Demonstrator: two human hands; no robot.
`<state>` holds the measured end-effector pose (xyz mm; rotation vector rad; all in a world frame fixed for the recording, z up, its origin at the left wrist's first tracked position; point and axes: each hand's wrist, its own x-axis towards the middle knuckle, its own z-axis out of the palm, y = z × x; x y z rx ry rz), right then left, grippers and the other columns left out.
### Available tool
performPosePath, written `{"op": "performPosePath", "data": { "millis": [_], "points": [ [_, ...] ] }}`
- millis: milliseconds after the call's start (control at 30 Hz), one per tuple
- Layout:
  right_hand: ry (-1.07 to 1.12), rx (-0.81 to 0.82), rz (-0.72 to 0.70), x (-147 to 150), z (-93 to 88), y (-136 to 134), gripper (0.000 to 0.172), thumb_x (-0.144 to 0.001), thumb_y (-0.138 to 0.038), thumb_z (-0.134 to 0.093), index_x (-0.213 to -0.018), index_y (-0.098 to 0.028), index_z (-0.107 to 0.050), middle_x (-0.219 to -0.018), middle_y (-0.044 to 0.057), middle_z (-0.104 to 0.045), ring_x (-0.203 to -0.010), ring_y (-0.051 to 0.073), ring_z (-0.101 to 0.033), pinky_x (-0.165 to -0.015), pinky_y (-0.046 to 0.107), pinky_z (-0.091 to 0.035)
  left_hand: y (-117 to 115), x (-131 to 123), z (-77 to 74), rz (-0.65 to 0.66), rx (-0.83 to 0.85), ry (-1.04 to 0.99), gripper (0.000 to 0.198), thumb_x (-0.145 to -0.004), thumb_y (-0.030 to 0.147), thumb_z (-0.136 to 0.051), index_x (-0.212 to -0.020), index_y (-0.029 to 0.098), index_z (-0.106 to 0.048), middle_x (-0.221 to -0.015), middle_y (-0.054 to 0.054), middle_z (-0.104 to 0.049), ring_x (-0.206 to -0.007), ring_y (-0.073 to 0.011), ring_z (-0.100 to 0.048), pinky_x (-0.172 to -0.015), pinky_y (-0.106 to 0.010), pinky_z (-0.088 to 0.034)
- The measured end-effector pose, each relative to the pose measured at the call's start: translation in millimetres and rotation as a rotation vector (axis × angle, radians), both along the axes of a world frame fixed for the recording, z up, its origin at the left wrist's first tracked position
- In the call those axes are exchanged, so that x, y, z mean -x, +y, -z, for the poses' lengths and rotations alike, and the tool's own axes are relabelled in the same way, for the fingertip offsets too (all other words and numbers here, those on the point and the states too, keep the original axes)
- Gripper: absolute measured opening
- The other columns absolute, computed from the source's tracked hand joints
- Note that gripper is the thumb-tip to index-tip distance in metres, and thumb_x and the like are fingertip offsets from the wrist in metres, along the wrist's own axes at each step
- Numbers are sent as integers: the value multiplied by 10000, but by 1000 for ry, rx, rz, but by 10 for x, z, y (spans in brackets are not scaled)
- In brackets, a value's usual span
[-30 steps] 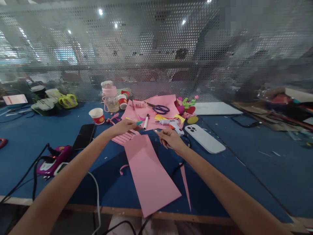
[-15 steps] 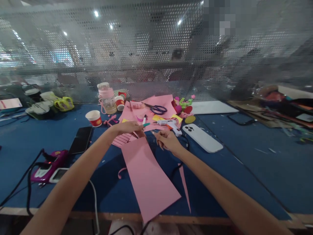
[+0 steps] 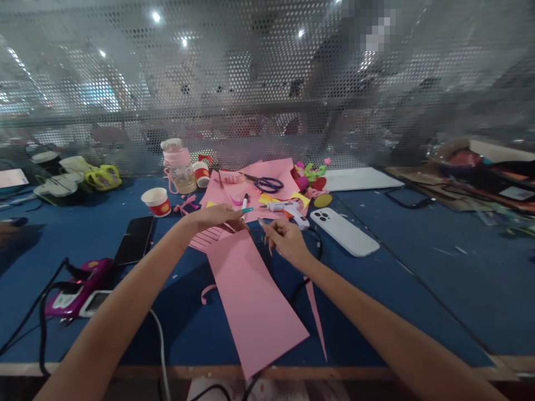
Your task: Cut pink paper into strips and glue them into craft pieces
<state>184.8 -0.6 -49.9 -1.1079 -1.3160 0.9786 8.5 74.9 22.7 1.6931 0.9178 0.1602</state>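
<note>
A long pink foam or paper sheet [image 3: 257, 301] slants down the blue table toward its front edge. At its far end is my left hand [image 3: 219, 216], with the fingers closed on the sheet's top edge. My right hand [image 3: 286, 238] is in the air just right of that end, thumb and fingers pinched together. What lies in that pinch, if anything, is too small to make out. Pink striped pieces [image 3: 204, 238] stick out under my left hand. A white glue gun [image 3: 290, 210] lies beyond my right hand, near dark-handled scissors [image 3: 267, 184] and a marker [image 3: 244, 205].
On the right lies a white phone [image 3: 345, 231]; a black phone [image 3: 134, 240] and purple power strip [image 3: 79, 287] are left. Paper cups [image 3: 156, 201] and a bottle [image 3: 179, 167] stand behind. A thin pink offcut [image 3: 315, 317] lies nearby. Another person's hand [image 3: 6, 233] shows at left.
My right hand's fingers have shifted slightly, while my left hand stays on the sheet's far end. The view has moved a little, and another person's hand has appeared at the left edge.
</note>
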Motion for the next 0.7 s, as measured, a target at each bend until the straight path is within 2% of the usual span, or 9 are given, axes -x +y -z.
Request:
{"op": "performPosePath", "data": {
  "millis": [133,267,400,567,700],
  "points": [
    [-47,-30,30,8,-3,-18,385,-680,-520,-550,-504,-191,-454,-367,-52,-446,-294,65,-401,-314,191,-350,3,-8,6,-2,-11,3,321,-636,444,-617,-713,141,-692,-743,-70,-684,-694,-131,-595,-696,-249,-439],
    [-128,-79,51,6,-17,-39,362,-720,-480,-529,-516,-189,-461,-383,-46,-450,-326,74,-435,-344,193,-360,-21,-43,-2,-53,-47,31,176,-570,307,-688,-607,135,-677,-571,-13,-632,-593,-101,-560,-656,-233,-438],
    [-169,-106,55,7,-36,-64,351,-745,-457,-511,-522,-191,-456,-397,-43,-455,-329,79,-451,-348,197,-358,-38,-71,-7,-70,-28,33,160,-526,271,-707,-560,122,-658,-496,17,-580,-542,-84,-529,-644,-230,-434],
    [-212,-138,83,13,-46,-76,356,-747,-453,-512,-512,-195,-442,-395,-39,-464,-332,86,-467,-359,203,-358,-46,-79,-20,-118,2,41,187,-558,309,-691,-600,127,-677,-540,-11,-614,-560,-94,-548,-643,-240,-437],
    [-241,-141,87,20,-47,-77,361,-753,-455,-505,-507,-199,-437,-387,-36,-464,-330,90,-467,-362,208,-363,-57,-86,-25,-127,24,38,167,-511,274,-721,-566,125,-668,-502,8,-595,-523,-79,-533,-631,-230,-438]
  ]
}}
